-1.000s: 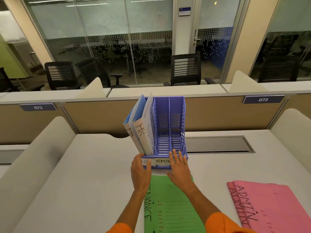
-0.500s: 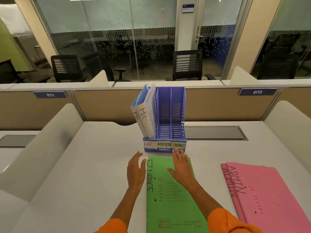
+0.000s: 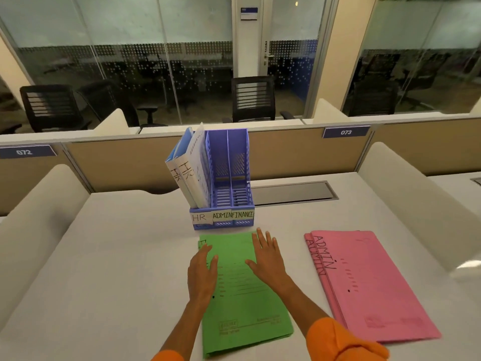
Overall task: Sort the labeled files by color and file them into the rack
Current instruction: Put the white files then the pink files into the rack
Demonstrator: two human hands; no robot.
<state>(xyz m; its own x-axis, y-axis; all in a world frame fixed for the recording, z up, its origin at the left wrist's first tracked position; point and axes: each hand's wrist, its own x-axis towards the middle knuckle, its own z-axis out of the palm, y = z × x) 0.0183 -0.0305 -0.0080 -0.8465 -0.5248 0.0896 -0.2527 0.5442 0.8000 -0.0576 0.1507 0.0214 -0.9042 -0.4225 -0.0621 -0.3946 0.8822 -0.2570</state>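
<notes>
Both hands lay flat, fingers spread, gripping nothing — left hand (image 3: 202,272) and right hand (image 3: 266,259) on the green files (image 3: 242,308). Just beyond these stood the blue rack (image 3: 223,188); right of them, the pink files (image 3: 364,282).

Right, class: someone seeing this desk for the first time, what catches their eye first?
Probably the green folder in the near middle of the desk, with the left hand and right hand laid flat on it. Next, the pink folders to its right, and behind it the blue rack, with files only in its left slot.
</notes>
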